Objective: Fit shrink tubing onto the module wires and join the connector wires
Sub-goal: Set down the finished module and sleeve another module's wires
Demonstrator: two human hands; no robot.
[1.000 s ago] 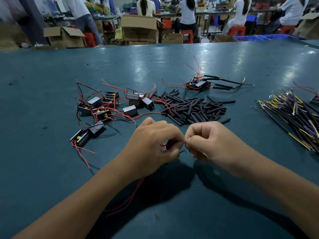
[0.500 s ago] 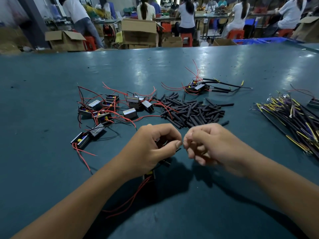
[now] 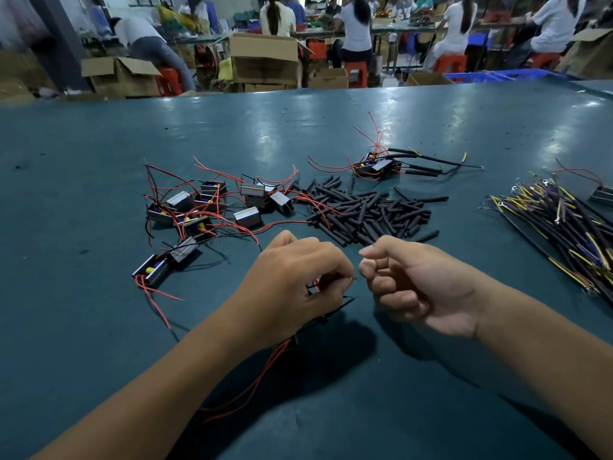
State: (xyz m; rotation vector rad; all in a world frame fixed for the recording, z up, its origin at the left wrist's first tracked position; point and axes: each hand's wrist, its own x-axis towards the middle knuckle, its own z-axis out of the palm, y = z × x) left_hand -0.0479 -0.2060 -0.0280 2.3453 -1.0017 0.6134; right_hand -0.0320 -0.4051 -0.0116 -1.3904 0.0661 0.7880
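My left hand (image 3: 292, 283) grips a small module whose red wires (image 3: 252, 386) trail down toward me; its fingertips pinch a thin wire end that sticks out to the right. A black lead pokes out below the fingers. My right hand (image 3: 414, 283) hovers just right of that wire tip, fingers curled, with nothing visible in it. A heap of black shrink tubing pieces (image 3: 368, 214) lies just beyond both hands. Several loose modules with red wires (image 3: 212, 207) are scattered at the left. A bundle of connector wires (image 3: 564, 224), black with yellow, lies at the right.
One module fitted with tubed wires (image 3: 381, 166) lies behind the tubing heap. A lone module (image 3: 151, 268) sits near my left forearm. The green table (image 3: 99, 327) stretches far back; cardboard boxes and seated people are beyond its far edge.
My hands have drawn slightly apart; the right hand has let go of the wire tip and pulled a little to the right. The left hand keeps hold of the module.
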